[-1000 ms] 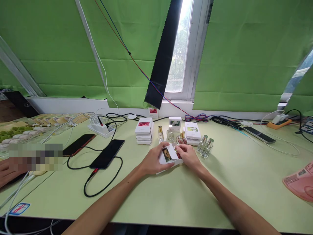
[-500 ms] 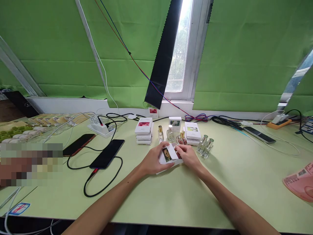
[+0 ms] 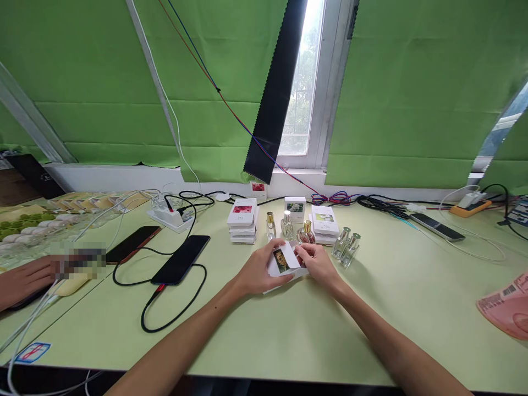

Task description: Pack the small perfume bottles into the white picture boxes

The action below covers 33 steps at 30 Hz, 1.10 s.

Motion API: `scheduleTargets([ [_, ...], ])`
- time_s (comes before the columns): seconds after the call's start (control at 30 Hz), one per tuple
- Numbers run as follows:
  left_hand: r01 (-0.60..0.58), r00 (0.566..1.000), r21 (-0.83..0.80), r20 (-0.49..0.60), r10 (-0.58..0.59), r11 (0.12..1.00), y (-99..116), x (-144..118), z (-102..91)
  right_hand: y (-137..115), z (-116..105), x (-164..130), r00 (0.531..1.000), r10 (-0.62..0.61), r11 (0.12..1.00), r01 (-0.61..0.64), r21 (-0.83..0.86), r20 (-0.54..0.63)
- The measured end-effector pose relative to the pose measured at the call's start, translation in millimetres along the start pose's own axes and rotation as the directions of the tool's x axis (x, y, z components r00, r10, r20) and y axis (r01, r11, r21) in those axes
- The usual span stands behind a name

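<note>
Backdrop: creased green cloth (image 3: pixel 412 93) across the wall, parted by a narrow bright window (image 3: pixel 303 82); a black strip of fabric (image 3: pixel 276 88) hangs slantwise over the gap.
Surface: smooth pale green table (image 3: pixel 289 330), matt, front edge cut off by the frame.
Left hand (image 3: pixel 258 269): curled round the near-left side of a small white box (image 3: pixel 284 261), thumb on top; closed on it.
Right hand (image 3: pixel 317 261): fingertips pinched at the box's right end, over the opening; closed there.
Small white box: flat cardboard, square-cornered, a dark yellowish picture on its lid; held just above the table at mid-table, near the standing bottles.
Hidden: contents of the box behind the fingers, too small to make out; lettering on the lid unreadable.
Perfume bottles (image 3: pixel 287 225): clear glass with gold or silver caps, upright just behind the hands; two more with silver caps (image 3: pixel 346 247) to the right.
Stacked boxes (image 3: pixel 243 220): white card, flower prints, in a pile at left; a second pile (image 3: pixel 324 223) at right.
Phones: two black glossy slabs (image 3: pixel 181 258), cabled, lying flat at left.
Another person's hand (image 3: pixel 25 278): at the left edge, partly blurred out, cut off by the frame.
Pink package (image 3: pixel 505 311): at the right edge, cut off.
</note>
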<state>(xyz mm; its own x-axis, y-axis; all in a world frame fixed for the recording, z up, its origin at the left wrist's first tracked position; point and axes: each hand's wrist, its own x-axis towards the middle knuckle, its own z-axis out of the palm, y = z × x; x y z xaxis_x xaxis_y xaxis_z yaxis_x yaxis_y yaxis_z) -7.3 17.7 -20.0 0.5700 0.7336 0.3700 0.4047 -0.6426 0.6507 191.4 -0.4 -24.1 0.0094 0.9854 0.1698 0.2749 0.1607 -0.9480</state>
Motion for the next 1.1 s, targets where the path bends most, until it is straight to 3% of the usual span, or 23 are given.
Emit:
scheduleTargets([
  [0.23, 0.006, 1.0, 0.02, 0.001, -0.006, 1.0, 0, -1, -0.3, 5, 1, 1, 0.999, -0.022, 1.0, 0.022, 0.012, -0.048],
  [0.67, -0.024, 0.999, -0.094, -0.047, 0.02, 0.995, -1, 0, 5.9, -5, 0, -6, 0.94, -0.103, 0.994, 0.113, 0.012, -0.325],
  [0.9, -0.011, 0.997, -0.164, -0.082, -0.003, 0.986, -3, -2, 9.4, -4, -1, -7, 0.928, -0.084, 0.993, 0.109, 0.05, -0.363],
  [1.1, -0.045, 0.993, -0.164, -0.116, 0.026, 0.985, -5, -2, 12.1, -2, 0, -5, 0.944, -0.039, 0.983, 0.095, 0.157, -0.327],
])
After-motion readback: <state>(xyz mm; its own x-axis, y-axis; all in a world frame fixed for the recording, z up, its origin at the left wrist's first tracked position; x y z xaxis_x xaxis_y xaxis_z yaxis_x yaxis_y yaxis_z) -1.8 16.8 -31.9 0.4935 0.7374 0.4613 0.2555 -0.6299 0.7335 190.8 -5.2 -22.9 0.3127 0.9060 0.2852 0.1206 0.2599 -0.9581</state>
